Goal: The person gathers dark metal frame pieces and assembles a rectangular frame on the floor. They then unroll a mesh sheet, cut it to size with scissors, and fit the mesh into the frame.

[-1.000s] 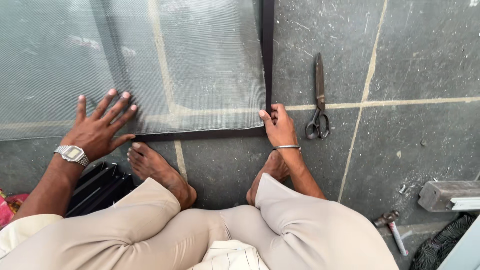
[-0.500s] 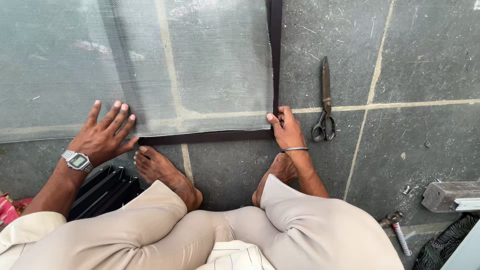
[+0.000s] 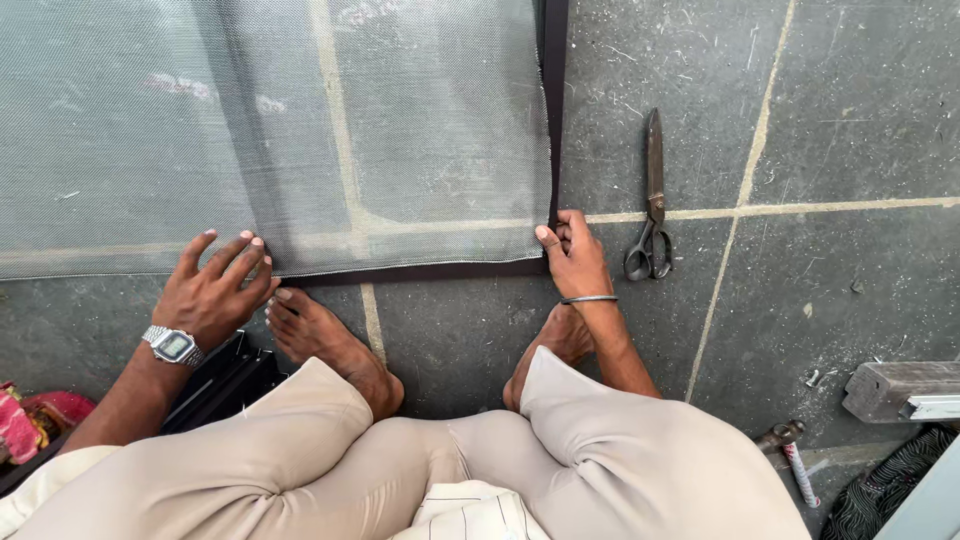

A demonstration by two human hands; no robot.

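Two hands pin a pale grey woven mesh sheet [image 3: 300, 130] to the stone floor, the left hand [image 3: 215, 290] spread flat on its near edge and the right hand [image 3: 572, 255] pinching its dark brown border strip [image 3: 440, 270] at the corner, apparently to keep it taut, with long metal scissors [image 3: 652, 200] just right of that hand.

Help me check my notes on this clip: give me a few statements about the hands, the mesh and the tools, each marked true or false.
1. The right hand pinches the corner of the mesh where the dark strips meet. True.
2. The left hand holds the scissors. False: it presses on the mesh edge; the scissors lie untouched on the floor.
3. A watch is on the left wrist. True.
4. The scissors lie on the mesh. False: they lie on the stone floor, right of it.
5. The person wears shoes. False: both feet are bare.
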